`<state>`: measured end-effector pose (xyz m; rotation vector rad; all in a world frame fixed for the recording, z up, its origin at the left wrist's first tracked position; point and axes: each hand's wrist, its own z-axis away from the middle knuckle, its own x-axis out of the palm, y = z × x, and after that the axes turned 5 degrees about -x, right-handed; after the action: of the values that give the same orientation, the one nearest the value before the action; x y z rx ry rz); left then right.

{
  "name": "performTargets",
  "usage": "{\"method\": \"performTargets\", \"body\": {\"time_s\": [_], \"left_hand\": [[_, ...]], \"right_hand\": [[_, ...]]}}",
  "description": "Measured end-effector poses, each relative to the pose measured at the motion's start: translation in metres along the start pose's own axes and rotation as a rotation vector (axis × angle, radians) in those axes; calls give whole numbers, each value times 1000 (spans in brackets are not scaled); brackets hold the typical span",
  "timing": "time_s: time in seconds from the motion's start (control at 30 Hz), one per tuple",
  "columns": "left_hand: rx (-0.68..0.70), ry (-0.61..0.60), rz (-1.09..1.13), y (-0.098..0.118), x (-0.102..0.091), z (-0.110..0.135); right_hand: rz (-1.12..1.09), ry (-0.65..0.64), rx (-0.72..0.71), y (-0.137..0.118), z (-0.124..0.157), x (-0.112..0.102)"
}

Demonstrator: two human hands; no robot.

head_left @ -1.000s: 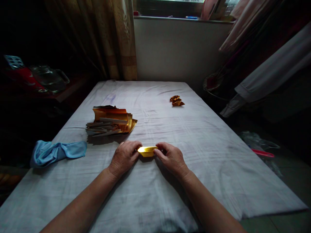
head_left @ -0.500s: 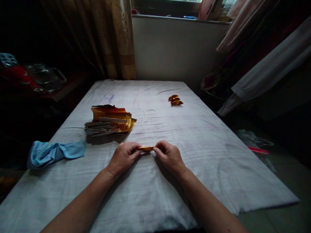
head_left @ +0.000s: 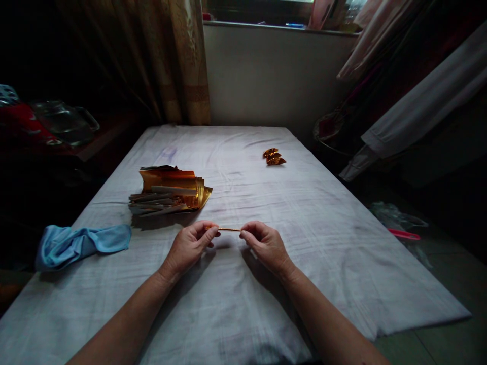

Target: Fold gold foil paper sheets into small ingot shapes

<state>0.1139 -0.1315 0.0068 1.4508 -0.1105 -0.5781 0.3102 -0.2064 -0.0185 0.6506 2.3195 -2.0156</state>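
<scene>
A piece of folded gold foil paper is stretched between my two hands, seen edge-on as a thin strip. My left hand pinches its left end between thumb and fingers. At the other end, my right hand grips the tip the same way. The hands are just above the white cloth, their shadows falling on it. Beyond my left hand lies a loose stack of gold foil paper sheets. A small group of folded gold pieces sits farther back to the right.
A crumpled light blue cloth lies at the left edge. Left of the covered surface, a glass jug stands on a dark table. Clothes hang on the right, above a clear plastic bag near the floor.
The gold foil paper has turned from showing some of its face to edge-on. My left hand has shifted slightly left and its grip has changed; my right hand keeps its end.
</scene>
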Motion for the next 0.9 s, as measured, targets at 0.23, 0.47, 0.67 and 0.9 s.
{"method": "performTargets", "body": {"time_s": [0.23, 0.47, 0.67, 0.9], "left_hand": [[-67, -21, 6, -2, 1, 1], [-68, -74, 10, -5, 3, 1], [38, 21, -185, -9, 2, 0], [69, 106, -415, -11, 2, -2]], "right_hand": [[12, 10, 3, 2, -1, 0], [37, 16, 25, -2, -1, 1], [109, 5, 72, -3, -6, 4], [241, -153, 164, -14, -22, 2]]}}
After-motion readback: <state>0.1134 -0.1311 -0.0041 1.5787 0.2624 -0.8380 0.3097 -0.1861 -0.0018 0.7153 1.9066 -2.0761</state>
